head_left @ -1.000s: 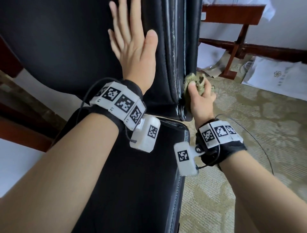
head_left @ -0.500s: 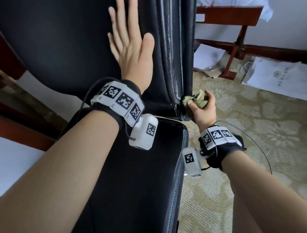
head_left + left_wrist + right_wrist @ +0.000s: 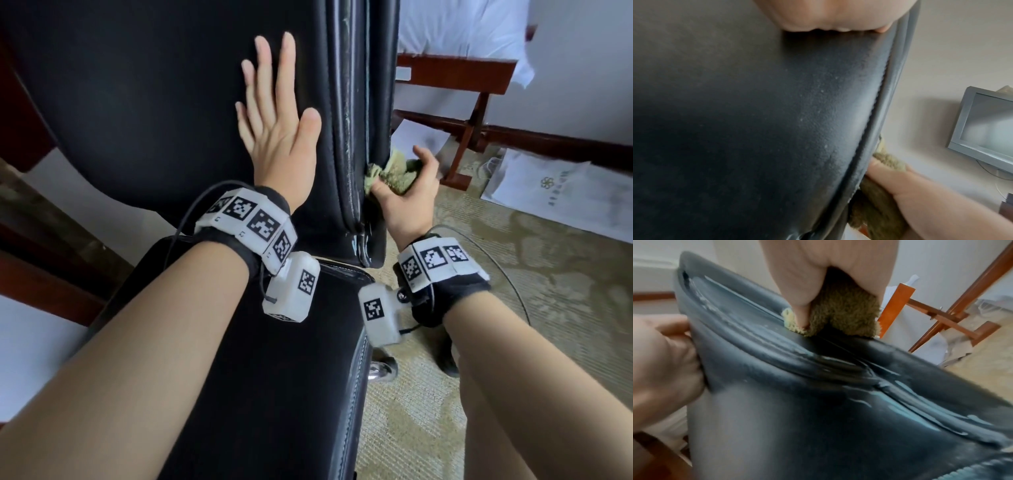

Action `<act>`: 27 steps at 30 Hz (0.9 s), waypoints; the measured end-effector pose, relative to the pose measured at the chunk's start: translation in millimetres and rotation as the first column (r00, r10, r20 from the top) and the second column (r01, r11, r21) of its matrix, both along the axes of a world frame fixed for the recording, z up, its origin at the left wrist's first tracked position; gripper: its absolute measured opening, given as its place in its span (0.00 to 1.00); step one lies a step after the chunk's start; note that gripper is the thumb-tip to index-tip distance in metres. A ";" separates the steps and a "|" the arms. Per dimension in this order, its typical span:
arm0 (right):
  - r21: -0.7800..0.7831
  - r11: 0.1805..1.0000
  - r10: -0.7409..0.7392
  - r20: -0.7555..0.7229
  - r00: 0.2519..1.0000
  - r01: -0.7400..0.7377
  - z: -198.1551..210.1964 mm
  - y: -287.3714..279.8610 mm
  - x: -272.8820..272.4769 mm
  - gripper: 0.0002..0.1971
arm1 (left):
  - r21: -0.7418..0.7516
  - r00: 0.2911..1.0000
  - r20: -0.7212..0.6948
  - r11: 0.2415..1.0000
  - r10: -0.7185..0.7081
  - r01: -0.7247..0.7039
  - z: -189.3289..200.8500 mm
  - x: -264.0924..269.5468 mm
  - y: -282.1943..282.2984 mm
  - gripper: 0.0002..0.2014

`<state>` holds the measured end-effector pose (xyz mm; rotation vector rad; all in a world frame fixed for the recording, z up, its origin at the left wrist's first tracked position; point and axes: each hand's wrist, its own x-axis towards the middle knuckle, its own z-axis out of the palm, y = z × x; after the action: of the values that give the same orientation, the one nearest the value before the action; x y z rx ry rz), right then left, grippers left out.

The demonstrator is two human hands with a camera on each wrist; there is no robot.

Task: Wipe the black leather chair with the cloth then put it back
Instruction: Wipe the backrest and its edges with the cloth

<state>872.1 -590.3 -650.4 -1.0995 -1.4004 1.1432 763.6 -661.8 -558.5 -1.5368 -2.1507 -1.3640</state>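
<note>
Against the chair's [image 3: 144,102] right edge, right hand [image 3: 409,202] presses cloth [image 3: 394,173].

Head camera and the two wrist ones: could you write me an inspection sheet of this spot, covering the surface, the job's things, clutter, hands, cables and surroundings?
Surface: patterned beige carpet.
Job's things: black leather chair, its backrest edge seam scuffed and flaking; olive cloth bunched against that edge.
Clutter: white paper bag on the floor; loose papers under the wooden frame.
Hands: left hand flat, pressing on the backrest front; right hand grips the cloth.
Cables: thin black leads at the wrist units; a thin wire loops over the carpet.
Surroundings: white bedding; grey monitor by a plain wall.
</note>
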 end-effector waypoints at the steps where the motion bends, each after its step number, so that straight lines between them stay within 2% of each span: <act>1: -0.004 1.000 0.007 0.040 0.999 -0.007 -3.4 -1.1 1.7 0.34 | -0.001 1.000 0.006 1.000 0.003 -0.003 0.6 0.4 -0.2 0.35; 5: -0.091 0.995 0.040 0.149 0.988 -0.027 -8.1 -5.2 10.5 0.36 | -0.028 1.000 0.019 1.000 -0.010 0.010 4.1 1.1 -4.1 0.35; 9: -0.113 0.993 -0.025 0.025 0.999 0.027 12.7 -5.6 17.3 0.36 | -0.069 1.000 0.008 0.998 -0.011 0.012 9.2 -0.6 -12.8 0.35; 13: 0.050 0.996 -0.070 -0.123 0.990 0.077 70.0 2.4 19.3 0.34 | -0.034 0.999 -0.034 0.999 0.034 -0.035 17.1 -1.7 -20.1 0.32; 17: 0.227 0.971 -0.039 -0.140 0.989 0.070 121.6 11.1 8.2 0.32 | 0.034 0.993 -0.095 0.997 0.075 -0.072 44.9 -7.3 -18.7 0.30; 21: 0.304 0.950 -0.041 -0.108 0.993 0.073 134.5 8.8 0.1 0.31 | -0.025 0.995 -0.074 0.998 0.063 -0.065 76.2 -11.4 -4.5 0.32; 24: 0.369 0.924 -0.059 -0.133 0.989 0.104 135.3 5.4 2.4 0.33 | -0.145 0.997 -0.031 0.987 0.070 -0.074 81.6 -12.8 4.8 0.32; 27: 0.482 0.862 -0.064 -0.199 0.978 0.155 150.6 7.9 3.1 0.33 | -0.203 0.997 -0.045 0.977 0.065 -0.072 81.7 -15.4 6.9 0.32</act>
<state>875.2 -582.4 -499.8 -0.6789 -1.3671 0.7155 748.2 -654.9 -476.8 -1.5265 -2.3592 -1.1126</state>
